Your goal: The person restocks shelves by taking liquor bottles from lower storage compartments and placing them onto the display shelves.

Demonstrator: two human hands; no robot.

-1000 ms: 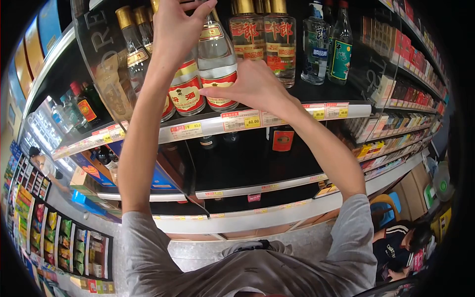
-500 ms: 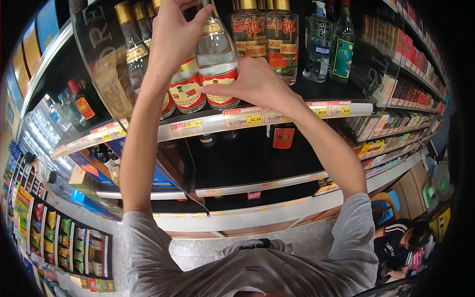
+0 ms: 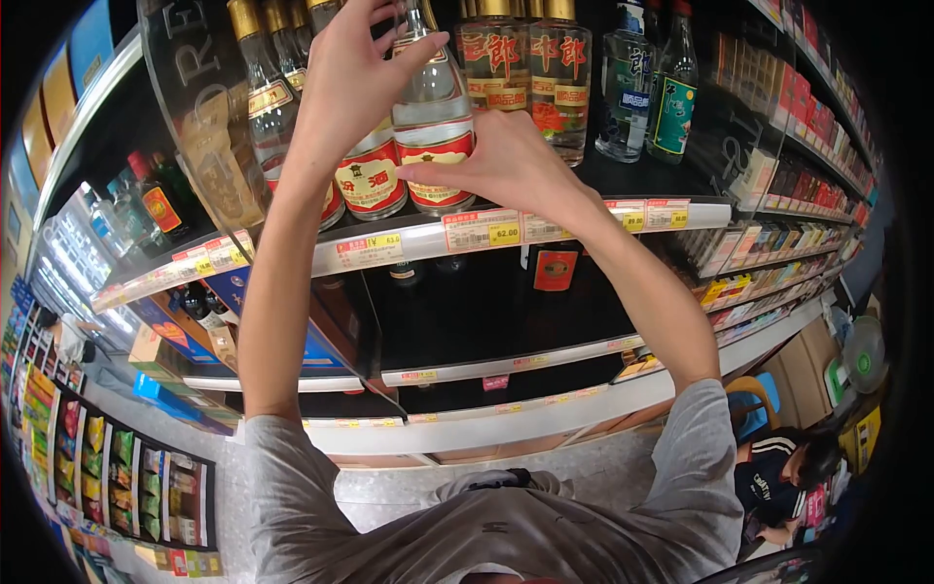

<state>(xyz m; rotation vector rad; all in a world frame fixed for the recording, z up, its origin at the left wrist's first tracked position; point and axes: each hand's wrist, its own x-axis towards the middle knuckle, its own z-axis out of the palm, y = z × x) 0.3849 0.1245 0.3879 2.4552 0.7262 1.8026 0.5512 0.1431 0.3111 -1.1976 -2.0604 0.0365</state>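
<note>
A clear glass liquor bottle point(image 3: 433, 107) with a red and cream label stands upright at the front of the shelf. My left hand point(image 3: 375, 58) is around its neck, thumb across the front of the shoulder and fingers curled at the left side. Lower down, my right hand point(image 3: 511, 165) grips the bottle's right side, its thumb lying across the label. Its other fingers are mostly hidden. Immediately left is a matching bottle point(image 3: 372, 180), partly covered by my left forearm. Gold-capped bottles with red lettering point(image 3: 558, 88) stand behind my right hand.
The shelf edge point(image 3: 370, 255) carries price tags. A green-labelled bottle point(image 3: 673, 107) stands to the right, near a clear divider. Lower shelves hold a red box point(image 3: 554, 271). A seated person point(image 3: 778, 482) is at lower right; snack racks point(image 3: 107, 467) are at lower left.
My left thumb has shifted right and down across the bottle's shoulder, and more of its fingers show. The right hand keeps its hold. The view has shifted slightly.
</note>
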